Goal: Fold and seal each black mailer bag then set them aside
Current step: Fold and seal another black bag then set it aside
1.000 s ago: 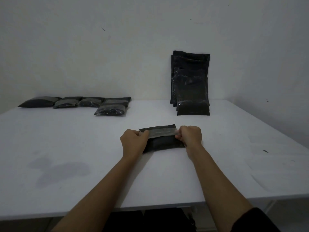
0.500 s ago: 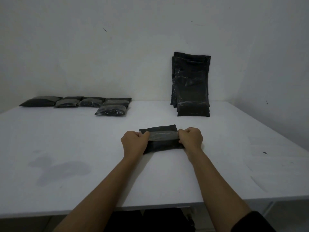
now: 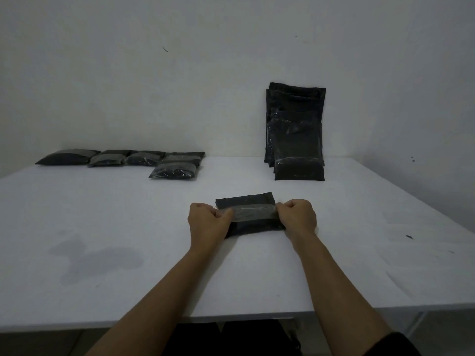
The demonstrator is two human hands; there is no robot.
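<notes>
Our left hand [image 3: 208,220] and right hand [image 3: 298,216] pinch the bag's [image 3: 253,217] ends on the table [image 3: 128,227]. Sealed bags [image 3: 144,160] lie at ten o'clock, a stack [image 3: 295,129] at one.

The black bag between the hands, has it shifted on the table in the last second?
No. The mailer bag lies in the same spot, in front of the leaning stack of bags, and both hands still pinch its ends.

Black mailer bags on white table [image 3: 77,214]: one mid-fold, five done, a stack waiting.

Folded mailer bag [image 3: 250,217] lies flat at centre w/ greyish flap strip across top. Five sealed bags [image 3: 133,160] lie flat in a row, far left by wall. Unfolded bag stack [image 3: 295,129] stands upright vs wall, far right.
</notes>
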